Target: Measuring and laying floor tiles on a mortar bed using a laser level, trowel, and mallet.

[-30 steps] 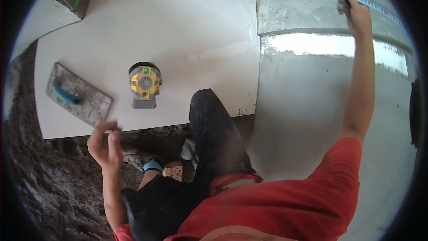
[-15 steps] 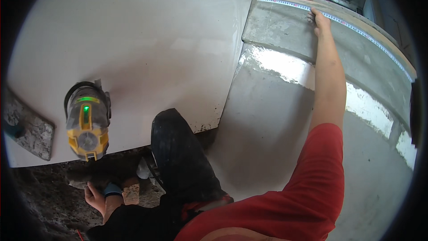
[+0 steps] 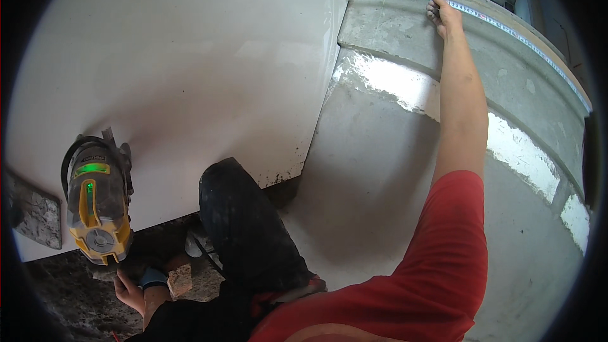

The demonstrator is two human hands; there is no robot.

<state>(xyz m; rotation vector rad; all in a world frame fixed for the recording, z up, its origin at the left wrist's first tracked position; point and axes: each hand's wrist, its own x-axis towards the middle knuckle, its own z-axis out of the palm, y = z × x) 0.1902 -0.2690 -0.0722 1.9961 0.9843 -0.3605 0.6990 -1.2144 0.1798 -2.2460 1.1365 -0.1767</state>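
My right hand (image 3: 448, 16) reaches to the far ledge, its thumb pressed on a white tape measure blade (image 3: 506, 30) and its fingers curled below. The blade runs along the ledge's curved-looking top, from beside the big white panel (image 3: 209, 57) to the far right. Under it is the grey plastered ledge (image 3: 386, 25). At lower left, bare skin beside a blue band shows past my black trousers; whether this is my left hand or a foot I cannot tell. Near it, a yellow and grey laser level (image 3: 98, 209) with a green light stands on the panel.
A grey, dirt-crusted slab-like tool (image 3: 38, 215) lies on the panel at far left. My bent knee (image 3: 237, 202) rises over the panel's edge. Rough dark ground (image 3: 57, 297) and a brick piece (image 3: 180, 280) lie below. Shiny pale patches (image 3: 519, 152) band the grey surface.
The whole view has tilted a little; the laser level and slab appear lower and farther left. My right hand stays pressed on the tape.
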